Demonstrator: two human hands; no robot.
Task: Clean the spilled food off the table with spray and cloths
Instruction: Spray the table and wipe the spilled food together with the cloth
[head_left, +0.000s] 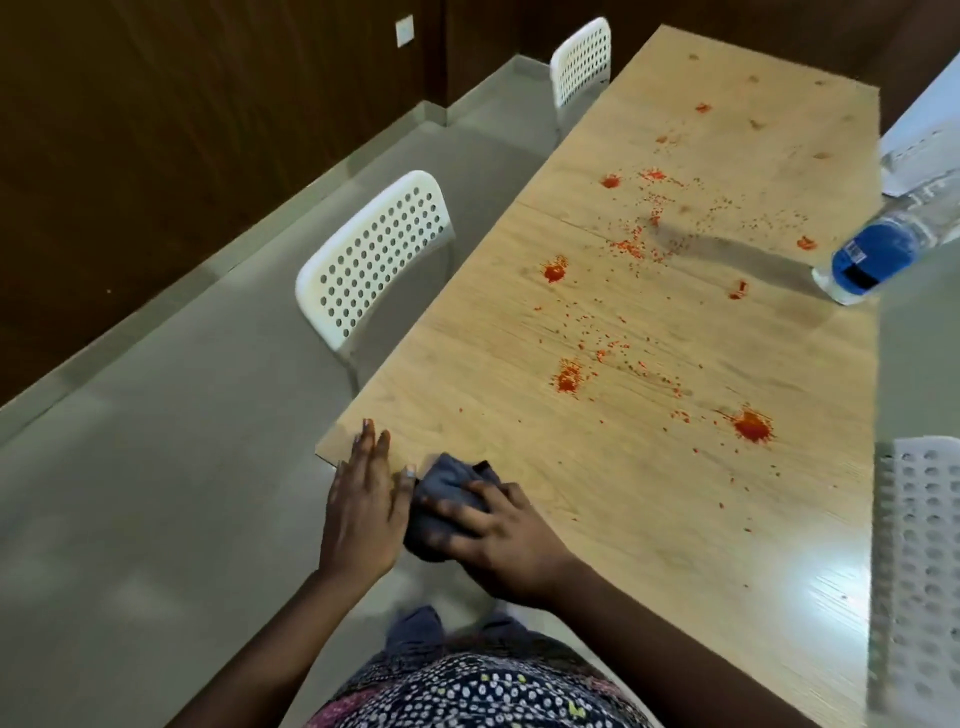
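Red spilled food (750, 425) lies in blobs and specks across the middle of the long wooden table (675, 519). A crumpled dark grey cloth (447, 493) rests at the table's near left corner. My right hand (498, 535) presses down on the cloth with fingers spread over it. My left hand (363, 504) lies flat on the table edge beside the cloth, fingers together, its thumb touching the cloth. A clear bottle with a blue label (878, 254) stands at the table's right edge.
Two white perforated chairs (374, 260) (582, 60) stand along the table's left side on a grey floor. A third white chair back (919, 571) is at the right. Dark wooden wall panels run at the left.
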